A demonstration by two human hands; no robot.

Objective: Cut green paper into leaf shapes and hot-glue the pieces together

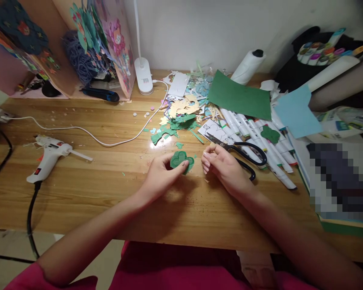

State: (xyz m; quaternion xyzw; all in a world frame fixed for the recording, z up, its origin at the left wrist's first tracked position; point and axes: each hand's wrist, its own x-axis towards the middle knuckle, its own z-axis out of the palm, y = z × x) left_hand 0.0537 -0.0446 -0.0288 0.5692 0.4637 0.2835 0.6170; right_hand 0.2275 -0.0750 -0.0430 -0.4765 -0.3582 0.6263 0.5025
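Note:
A small green paper cutout (179,160) with rounded lobes and a drawn outline is pinched between the thumb and fingers of my left hand (165,169), just above the table. My right hand (220,163) is to its right, fingers curled together; whether anything small is inside them is hidden. Right behind that hand lie black-handled scissors (250,152), blades pointing left over a white paper with a line drawing (222,133). Touching between the hand and the scissors cannot be told. Another green cutout (270,134) rests on the white markers (260,143).
Paper scraps (184,106) pile up at the back, beside a green sheet (240,94) and a light blue sheet (299,110). On the left lies a glue gun (48,157) with a black cord. A white cable (109,144) crosses the wooden table (93,193).

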